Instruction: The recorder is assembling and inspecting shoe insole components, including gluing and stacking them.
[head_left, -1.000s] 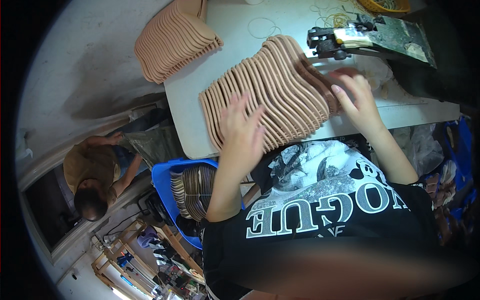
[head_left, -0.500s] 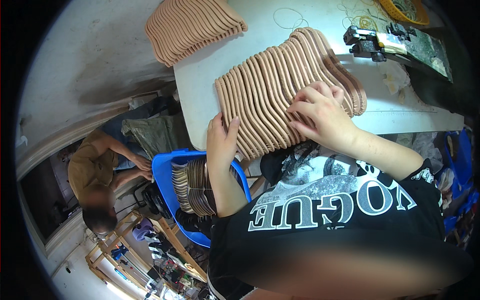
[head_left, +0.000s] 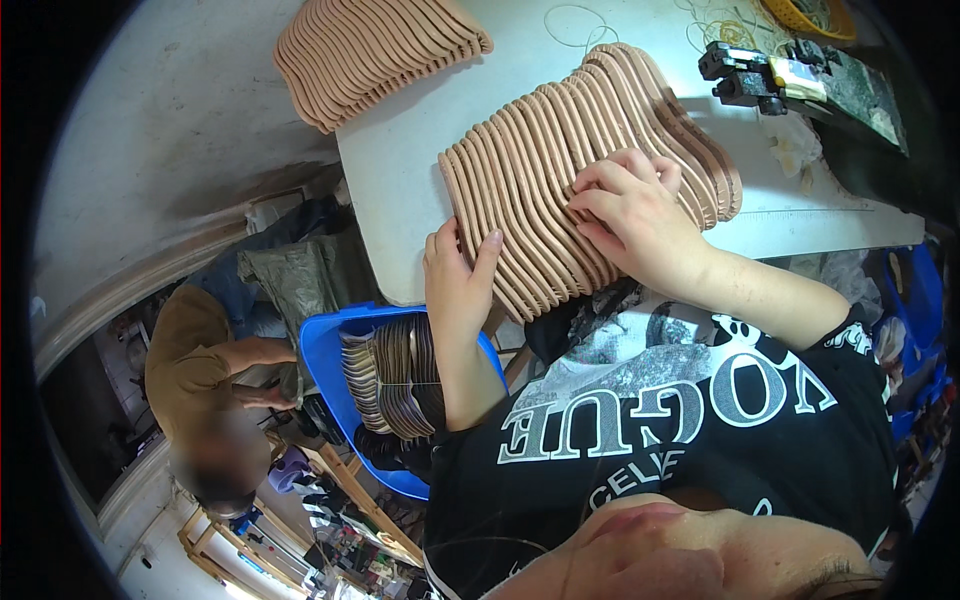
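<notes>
A long row of curved tan sole-shaped pieces [head_left: 530, 185] stands on edge, packed side by side, on the white table [head_left: 400, 230]. My left hand [head_left: 462, 270] grips the row's near left end, fingers against the end piece and thumb over the edges. My right hand [head_left: 640, 205] rests on the middle of the row with bent fingers, pinching at the upper edges of the pieces; its fingertips are partly hidden. The pieces at the far right of the row look darker brown.
A second row of tan pieces [head_left: 375, 55] lies at the back left. Loose rubber bands [head_left: 580, 28], a yellow basket [head_left: 830, 22] and a black device [head_left: 745, 75] are at the back right. Beside my left arm is a blue bin [head_left: 320, 350] of bundled pieces; a co-worker [head_left: 195, 350] bends at left.
My right hand has shifted slightly left along the row, its fingers still on the edges. My left hand stays at the left end. The co-worker's head and arm have moved to the right.
</notes>
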